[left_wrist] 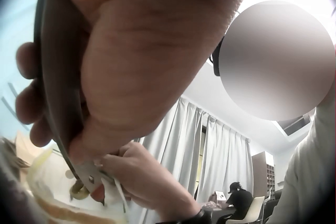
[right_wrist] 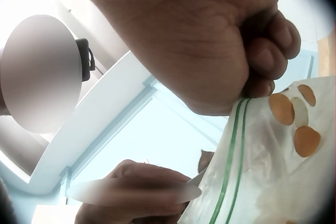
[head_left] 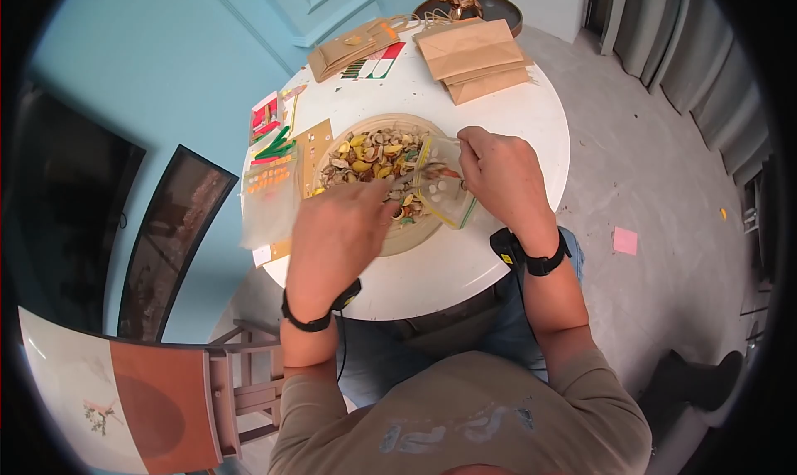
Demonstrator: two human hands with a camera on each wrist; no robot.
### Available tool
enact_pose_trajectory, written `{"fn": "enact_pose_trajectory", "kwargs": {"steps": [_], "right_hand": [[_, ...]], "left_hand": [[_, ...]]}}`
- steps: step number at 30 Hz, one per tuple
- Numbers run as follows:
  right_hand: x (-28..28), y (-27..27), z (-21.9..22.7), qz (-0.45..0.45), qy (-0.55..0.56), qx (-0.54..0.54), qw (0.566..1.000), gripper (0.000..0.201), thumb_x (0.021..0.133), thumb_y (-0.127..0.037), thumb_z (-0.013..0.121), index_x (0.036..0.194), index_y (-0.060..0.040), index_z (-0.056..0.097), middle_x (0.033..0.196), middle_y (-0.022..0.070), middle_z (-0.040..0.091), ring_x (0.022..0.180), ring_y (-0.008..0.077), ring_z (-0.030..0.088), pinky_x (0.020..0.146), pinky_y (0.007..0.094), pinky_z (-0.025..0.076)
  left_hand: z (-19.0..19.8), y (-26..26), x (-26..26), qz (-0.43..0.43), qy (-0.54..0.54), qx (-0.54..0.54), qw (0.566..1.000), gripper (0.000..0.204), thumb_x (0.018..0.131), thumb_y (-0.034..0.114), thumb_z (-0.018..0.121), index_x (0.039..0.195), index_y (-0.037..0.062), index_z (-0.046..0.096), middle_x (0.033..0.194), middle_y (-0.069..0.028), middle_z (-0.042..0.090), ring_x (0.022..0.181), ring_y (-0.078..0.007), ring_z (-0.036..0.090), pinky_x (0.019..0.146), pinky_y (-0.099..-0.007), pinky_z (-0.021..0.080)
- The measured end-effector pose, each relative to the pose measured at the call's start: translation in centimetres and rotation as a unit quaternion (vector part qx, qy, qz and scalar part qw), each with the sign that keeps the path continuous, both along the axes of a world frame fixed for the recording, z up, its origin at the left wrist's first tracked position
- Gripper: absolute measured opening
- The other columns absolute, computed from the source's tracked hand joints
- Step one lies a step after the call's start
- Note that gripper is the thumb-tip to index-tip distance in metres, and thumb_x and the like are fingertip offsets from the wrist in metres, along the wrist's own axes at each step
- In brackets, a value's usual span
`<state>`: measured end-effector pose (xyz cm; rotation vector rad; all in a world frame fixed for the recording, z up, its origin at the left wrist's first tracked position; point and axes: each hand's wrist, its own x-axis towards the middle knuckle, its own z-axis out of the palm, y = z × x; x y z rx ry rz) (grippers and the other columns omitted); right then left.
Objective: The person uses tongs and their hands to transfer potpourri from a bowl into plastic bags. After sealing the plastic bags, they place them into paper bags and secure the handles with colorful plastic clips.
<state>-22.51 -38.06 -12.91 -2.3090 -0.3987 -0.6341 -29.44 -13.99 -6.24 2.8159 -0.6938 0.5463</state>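
My left hand (head_left: 332,234) is over the front left of a round bowl (head_left: 398,246) filled with mixed brown, yellow and grey pieces. In the left wrist view its fingers curl round the dark handle of a tool (left_wrist: 60,77), whose metal tip is at the mouth of a clear zip bag (left_wrist: 58,214). My right hand (head_left: 506,176) pinches the upper edge of this bag (head_left: 445,199), which leans over the bowl's right side. Orange rounds and a pale piece show through the bag (right_wrist: 268,176) in the right wrist view.
Brown paper bags (head_left: 469,51) and a flat paper packet (head_left: 353,50) lie at the table's back. On the left are green and red sticks (head_left: 274,143) and a plastic bag (head_left: 270,205) with orange pieces. A metallic figurine (head_left: 459,2) stands beyond the table.
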Motion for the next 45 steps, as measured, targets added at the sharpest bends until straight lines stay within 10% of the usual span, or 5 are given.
{"fn": "enact_pose_trajectory", "kwargs": {"steps": [29,45], "right_hand": [[-0.1,-0.1,0.0,-0.002,-0.015,0.005,1.0,0.015,0.102,-0.009,0.068,0.096,0.0024,0.075,0.076,0.0243,0.073,0.071,0.045,0.073,0.07,0.0517,0.059],[0.0,-0.3,0.0,0.004,-0.016,0.009,1.0,0.015,0.102,-0.01,0.068,0.093,0.002,0.073,0.076,0.0251,0.072,0.073,0.0458,0.074,0.072,0.0532,0.059]], "left_hand": [[-8.0,4.4,5.7,0.122,0.027,0.135,0.983,0.026,0.094,0.027,0.084,0.102,0.0031,0.076,0.094,-0.0181,0.079,0.087,-0.04,0.079,0.078,-0.0509,0.063],[-5.1,5.0,3.8,0.121,0.012,0.123,0.985,0.016,0.098,0.022,0.08,0.099,0.0053,0.079,0.091,-0.0173,0.079,0.083,-0.0412,0.077,0.074,-0.0514,0.06]]}}
